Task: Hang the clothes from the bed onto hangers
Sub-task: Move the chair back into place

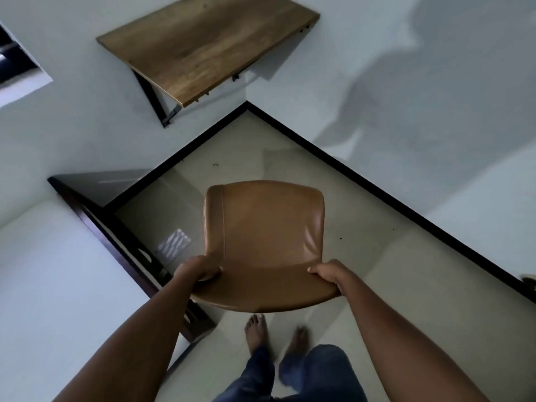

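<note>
The left hand point(198, 271) and right hand point(329, 275) grip the brown chair point(264, 227) at its near corners, fingers curled round the edge. The bed point(43, 271) lies beside it.

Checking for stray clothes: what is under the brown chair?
Pale floor tiles show around the chair, which hides its own legs and the floor directly below. No clothes visible.

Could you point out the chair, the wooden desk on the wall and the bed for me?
chair point(264, 227): head view, middle of its brown seat.
wooden desk point(208, 44): head view, centre of its top board.
bed point(58, 271): head view, on the white mattress surface.
</note>
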A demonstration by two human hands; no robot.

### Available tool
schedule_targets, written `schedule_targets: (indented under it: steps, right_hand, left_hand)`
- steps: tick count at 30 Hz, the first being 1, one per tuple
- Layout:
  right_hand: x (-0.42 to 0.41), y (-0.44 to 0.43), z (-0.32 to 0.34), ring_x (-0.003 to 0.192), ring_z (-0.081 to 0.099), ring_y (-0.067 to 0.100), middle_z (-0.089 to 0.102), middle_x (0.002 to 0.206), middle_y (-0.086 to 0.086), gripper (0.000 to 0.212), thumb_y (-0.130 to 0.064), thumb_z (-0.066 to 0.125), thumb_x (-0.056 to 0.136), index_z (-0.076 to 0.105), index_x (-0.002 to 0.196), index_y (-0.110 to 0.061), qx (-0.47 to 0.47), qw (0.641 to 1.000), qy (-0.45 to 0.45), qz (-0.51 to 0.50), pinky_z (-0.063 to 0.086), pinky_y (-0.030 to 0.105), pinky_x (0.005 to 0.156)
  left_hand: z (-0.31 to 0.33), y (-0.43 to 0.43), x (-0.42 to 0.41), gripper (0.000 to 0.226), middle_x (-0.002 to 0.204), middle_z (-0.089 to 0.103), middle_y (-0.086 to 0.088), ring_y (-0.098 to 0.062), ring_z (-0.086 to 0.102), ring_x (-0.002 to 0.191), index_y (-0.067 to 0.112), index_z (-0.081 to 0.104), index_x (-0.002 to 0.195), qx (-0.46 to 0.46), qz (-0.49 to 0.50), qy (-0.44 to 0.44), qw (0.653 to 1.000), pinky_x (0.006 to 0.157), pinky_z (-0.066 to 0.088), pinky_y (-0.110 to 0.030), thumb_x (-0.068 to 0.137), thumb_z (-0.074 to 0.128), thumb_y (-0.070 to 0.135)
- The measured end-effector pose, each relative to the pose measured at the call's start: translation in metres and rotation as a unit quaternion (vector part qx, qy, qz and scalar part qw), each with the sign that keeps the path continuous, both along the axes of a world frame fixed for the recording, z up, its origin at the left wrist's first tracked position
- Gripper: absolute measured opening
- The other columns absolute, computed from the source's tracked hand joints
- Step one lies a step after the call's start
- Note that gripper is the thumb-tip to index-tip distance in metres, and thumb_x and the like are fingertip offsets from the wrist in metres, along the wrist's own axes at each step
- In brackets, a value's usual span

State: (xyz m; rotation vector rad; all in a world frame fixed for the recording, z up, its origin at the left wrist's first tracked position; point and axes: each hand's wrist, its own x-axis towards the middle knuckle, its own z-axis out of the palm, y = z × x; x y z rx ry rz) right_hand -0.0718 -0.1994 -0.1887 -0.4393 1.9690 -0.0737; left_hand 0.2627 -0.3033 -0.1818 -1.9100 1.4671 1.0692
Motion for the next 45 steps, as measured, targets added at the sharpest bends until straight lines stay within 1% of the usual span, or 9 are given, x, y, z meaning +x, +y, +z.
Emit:
schedule_targets:
  steps: [9, 19, 24, 28, 33, 37, 41, 43, 45]
  right_hand:
    - [-0.012, -0.021, -0.03, 0.113, 0.068, 0.034, 0.065, 0.132, 0.017, 0.08, -0.046, 0.085, 0.084, 0.054, 0.143, -0.002, 0.063, 0.996, -0.058, 0.036, 0.058, 0.046, 0.098]
    - [-0.079, -0.103, 0.02, 0.11, 0.067, 0.028, 0.065, 0.133, 0.014, 0.073, -0.04, 0.085, 0.085, 0.057, 0.14, -0.002, -0.003, 0.989, 0.017, 0.149, 0.054, 0.032, 0.082]
    - [-0.126, -0.167, 0.038, 0.075, 0.063, 0.019, 0.064, 0.093, 0.003, 0.05, -0.036, 0.087, 0.083, 0.063, 0.117, -0.008, -0.019, 0.983, 0.029, 0.181, 0.044, 0.026, 0.049]
    - [-0.155, -0.225, 0.04, 0.08, 0.069, 0.02, 0.066, 0.087, 0.002, 0.038, -0.031, 0.089, 0.08, 0.066, 0.1, -0.009, -0.045, 0.977, 0.049, 0.202, 0.055, 0.028, 0.061]
    - [-0.178, -0.322, 0.022, 0.071, 0.065, 0.017, 0.068, 0.088, 0.005, 0.035, -0.034, 0.09, 0.079, 0.065, 0.09, -0.011, -0.04, 0.975, 0.046, 0.213, 0.052, 0.029, 0.059]
    - [-0.208, -0.409, -0.039, 0.089, 0.073, 0.024, 0.073, 0.109, 0.01, 0.063, -0.041, 0.093, 0.072, 0.072, 0.12, -0.005, -0.033, 0.976, 0.032, 0.212, 0.062, 0.038, 0.086]
    - [-0.203, -0.487, 0.018, 0.085, 0.064, 0.023, 0.066, 0.129, 0.016, 0.07, -0.036, 0.086, 0.085, 0.058, 0.139, -0.001, -0.045, 0.969, 0.018, 0.242, 0.047, 0.027, 0.056]
    - [-0.209, -0.528, 0.028, 0.1, 0.064, 0.027, 0.061, 0.139, 0.016, 0.072, -0.035, 0.082, 0.09, 0.052, 0.145, 0.0, -0.049, 0.959, 0.044, 0.276, 0.041, 0.026, 0.053]
    - [-0.218, -0.564, 0.039, 0.121, 0.063, 0.031, 0.057, 0.146, 0.018, 0.071, -0.033, 0.079, 0.093, 0.048, 0.147, 0.001, -0.059, 0.954, 0.056, 0.29, 0.046, 0.025, 0.071]
  left_hand:
    - [0.014, -0.001, -0.015, 0.031, 0.083, 0.064, -0.003, -0.014, 0.059, 0.066, 0.016, 0.062, 0.091, -0.028, 0.127, -0.048, 0.99, 0.05, 0.037, -0.027, 0.098, 0.063, 0.046]
    - [0.043, -0.054, -0.062, 0.028, 0.084, 0.06, -0.002, -0.011, 0.055, 0.072, 0.015, 0.061, 0.086, -0.067, 0.13, -0.045, 0.988, 0.076, 0.045, -0.028, 0.093, 0.072, 0.04]
    - [0.055, -0.082, -0.105, 0.034, 0.08, 0.053, 0.0, -0.008, 0.05, 0.067, 0.017, 0.051, 0.075, -0.077, 0.152, -0.057, 0.984, 0.07, 0.041, -0.024, 0.094, 0.071, 0.036]
    - [0.049, -0.121, -0.133, 0.032, 0.086, 0.057, -0.002, -0.009, 0.053, 0.07, 0.017, 0.053, 0.076, -0.081, 0.169, -0.055, 0.981, 0.064, 0.041, -0.023, 0.093, 0.072, 0.037]
    - [0.027, -0.209, -0.144, 0.038, 0.104, 0.068, 0.001, -0.008, 0.062, 0.082, 0.018, 0.066, 0.113, -0.088, 0.16, -0.051, 0.982, 0.061, 0.043, -0.023, 0.085, 0.074, 0.043]
    - [0.023, -0.272, -0.158, 0.034, 0.097, 0.064, 0.002, -0.017, 0.067, 0.089, 0.015, 0.067, 0.118, -0.092, 0.164, -0.065, 0.98, 0.073, 0.052, -0.028, 0.091, 0.071, 0.036]
    - [0.025, -0.33, -0.179, 0.033, 0.086, 0.059, 0.005, -0.007, 0.052, 0.069, 0.019, 0.065, 0.124, -0.102, 0.185, -0.049, 0.976, 0.075, 0.041, -0.028, 0.1, 0.06, 0.042]
    - [0.022, -0.355, -0.189, 0.04, 0.101, 0.063, 0.006, -0.006, 0.054, 0.076, 0.022, 0.06, 0.134, -0.096, 0.198, -0.042, 0.975, 0.092, 0.046, -0.035, 0.101, 0.056, 0.045]
    - [0.013, -0.374, -0.196, 0.051, 0.135, 0.062, 0.007, -0.01, 0.061, 0.11, 0.027, 0.052, 0.146, -0.104, 0.22, -0.018, 0.97, 0.095, 0.042, -0.034, 0.1, 0.055, 0.048]
